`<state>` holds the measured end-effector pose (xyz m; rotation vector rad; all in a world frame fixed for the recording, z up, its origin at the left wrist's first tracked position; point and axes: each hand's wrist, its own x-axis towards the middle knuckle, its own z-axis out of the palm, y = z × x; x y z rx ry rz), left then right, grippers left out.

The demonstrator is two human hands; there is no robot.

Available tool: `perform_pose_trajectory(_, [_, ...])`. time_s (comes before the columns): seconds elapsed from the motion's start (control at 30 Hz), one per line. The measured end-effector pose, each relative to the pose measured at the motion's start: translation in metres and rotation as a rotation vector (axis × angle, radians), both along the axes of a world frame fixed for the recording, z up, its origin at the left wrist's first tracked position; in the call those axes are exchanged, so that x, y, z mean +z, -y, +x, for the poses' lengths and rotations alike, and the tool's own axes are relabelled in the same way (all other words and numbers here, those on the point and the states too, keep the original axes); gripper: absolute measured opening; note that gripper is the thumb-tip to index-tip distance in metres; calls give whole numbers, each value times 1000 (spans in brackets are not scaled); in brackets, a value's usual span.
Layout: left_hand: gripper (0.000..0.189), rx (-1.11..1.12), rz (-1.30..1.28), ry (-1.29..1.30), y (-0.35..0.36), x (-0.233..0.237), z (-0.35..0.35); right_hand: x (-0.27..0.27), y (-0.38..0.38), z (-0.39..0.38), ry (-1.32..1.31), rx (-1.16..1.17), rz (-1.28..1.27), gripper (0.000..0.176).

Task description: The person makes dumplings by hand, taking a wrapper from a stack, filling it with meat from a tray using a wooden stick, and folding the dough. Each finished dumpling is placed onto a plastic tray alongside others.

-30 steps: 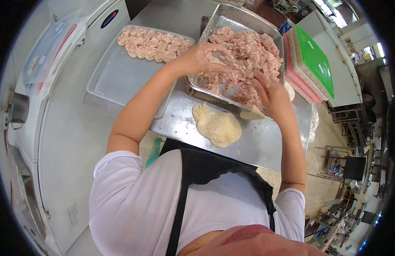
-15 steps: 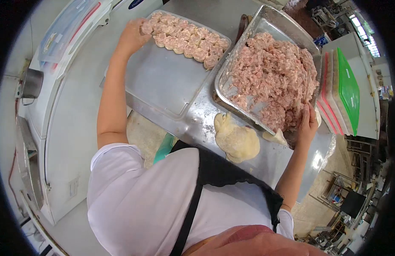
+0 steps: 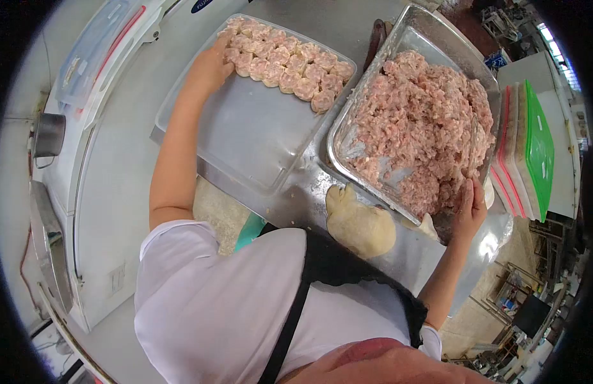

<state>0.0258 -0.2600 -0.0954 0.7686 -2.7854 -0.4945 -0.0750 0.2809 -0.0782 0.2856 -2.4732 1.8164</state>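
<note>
My left hand [image 3: 211,66] is at the left end of the rows of meat-filled dumplings [image 3: 290,61], its fingers curled around a dumpling there. The dumplings stand packed together along the far side of a clear plastic tray [image 3: 245,173]. At the right, my right hand [image 3: 470,208] grips a thin tool [image 3: 473,144] over the near right corner of a metal pan [image 3: 338,157]. The tool's far part lies against the minced meat [image 3: 418,118] filling the pan. A pale lump of dough [image 3: 360,224] rests on the metal table [image 3: 296,201] between my arms.
Stacked containers with a green lid [image 3: 539,150] stand right of the pan. A small pale piece of dough [image 3: 427,227] is by the pan's near edge. A dark-handled object [image 3: 376,40] lies between tray and pan. A white appliance [image 3: 123,192] is at the left.
My left hand has lowered the dumpling it held onto the left end of the rows. My right hand still holds the thin tool; the whole view has shifted slightly.
</note>
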Motion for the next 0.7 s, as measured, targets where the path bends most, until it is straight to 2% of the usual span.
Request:
perform_pose_trajectory(0.03, [76, 0, -4, 4, 3, -7, -1, -4, -4, -2, 4, 0, -4, 26])
perform_pose_trajectory(0.07, [75, -47, -64, -90, 5, -15, -2, -11, -11, -7, -76, -5, 93, 26])
perform_pose_trajectory(0.1, [75, -97, -123, -184, 3, -12, -3, -11, -11, -9, -156, -12, 191, 26])
perform_pose_trajectory(0.13, [75, -103, -128, -181, 1, -8, -2, -11, -11, -7, -152, -17, 186, 26])
perform_pose_trajectory(0.2, [75, -61, 144, -94, -4, 1, 4, -5, -9, -2, -25, -36, 113, 24])
perform_pose_trajectory(0.33, [76, -194, 146, -179, 10, -7, 19, 0, -6, -1, -80, 10, 133, 24])
perform_pose_trajectory(0.4, [70, -253, -191, -109, 3, -6, 27, 9, -2, 0, -149, 14, 305, 25])
perform_pose_trajectory(0.43, [70, -286, -191, -109, -14, 8, 27, 10, -1, 0, -188, 30, 318, 25])
perform_pose_trajectory(0.5, [53, -364, -104, -218, -72, 53, 25, 11, 0, 3, -226, 29, 334, 26])
perform_pose_trajectory(0.53, [53, -414, -96, -211, -100, 66, 24, 12, 2, 4, -233, 17, 329, 27])
perform_pose_trajectory(0.6, [38, -560, 22, -311, -158, 84, 24, 14, 6, 7, -223, -7, 236, 29])
perform_pose_trajectory(0.67, [30, -870, 171, -370, -212, 92, 17, 18, 3, 5, -206, -4, 212, 32])
perform_pose_trajectory(0.7, [29, -947, 202, -348, -236, 87, 15, 19, 2, 4, -106, -16, 131, 32])
